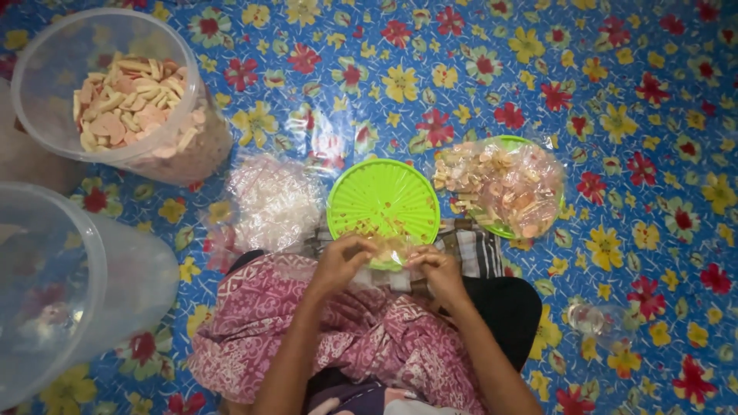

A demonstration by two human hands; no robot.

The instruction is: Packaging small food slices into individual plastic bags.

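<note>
A small clear plastic bag of crackers (388,250) is held between both hands over the lap.

At far left, an empty clear plastic tub (69,292) lies tilted, and behind it a clear round tub of pale and pink crackers (115,96) is kept within reach. A pile of empty thin plastic bags (273,201) is laid beside the ribbed round green plastic plate (383,201). The left hand (338,265) and the right hand (438,269) are each pinched on the small bag's edge at the plate's near rim. To the right, filled bags (503,184) are heaped on a second green plate (511,141), apart from the loose stock.
</note>
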